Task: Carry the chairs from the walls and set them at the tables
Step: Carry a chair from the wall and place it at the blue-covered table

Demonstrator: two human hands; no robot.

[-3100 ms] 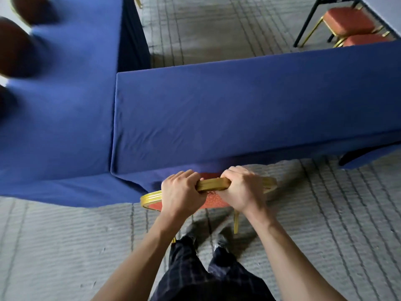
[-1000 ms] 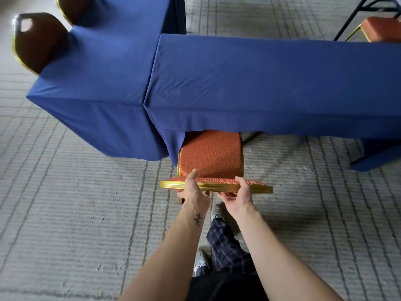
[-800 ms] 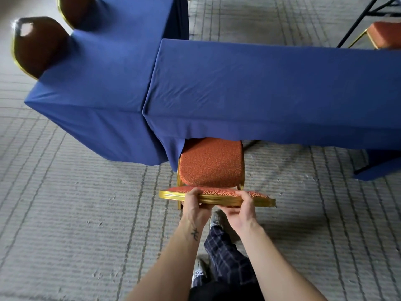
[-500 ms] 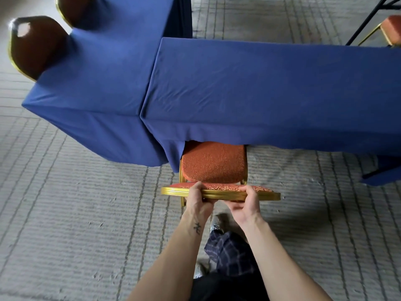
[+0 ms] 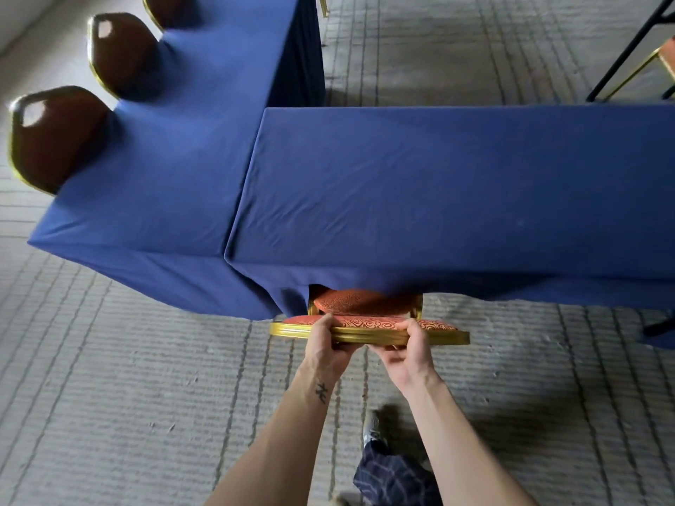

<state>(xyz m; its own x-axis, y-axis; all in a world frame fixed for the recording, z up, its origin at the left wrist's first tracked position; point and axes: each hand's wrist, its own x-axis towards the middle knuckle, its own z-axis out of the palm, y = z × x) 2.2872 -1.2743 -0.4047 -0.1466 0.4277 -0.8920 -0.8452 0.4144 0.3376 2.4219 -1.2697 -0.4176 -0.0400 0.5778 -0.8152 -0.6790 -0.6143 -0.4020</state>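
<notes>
**Gripping a Chair at the Blue-Draped Desk**

Both hands hold the gilt top rail of a red-cushioned chair, whose seat is mostly tucked beneath the hanging cloth of a long desk. The left hand grips the rail left of its middle, and the right hand grips it just beside. On each hand the fingers are curled round the rail and clamp it. The chair's legs are hidden, so it cannot be told whether it stands on the floor.

The desk is draped almost to the floor in dark blue cloth, lightly creased. A second desk, covered alike, meets its left end at a right angle. Two brown chair backs with gold trim sit close against that desk's far side.

Pale grey carpet, ribbed with darker lines, covers the room. At the top right stand black metal legs and part of another gold-framed chair. A plaid trouser leg and a shoe show below the arms.
</notes>
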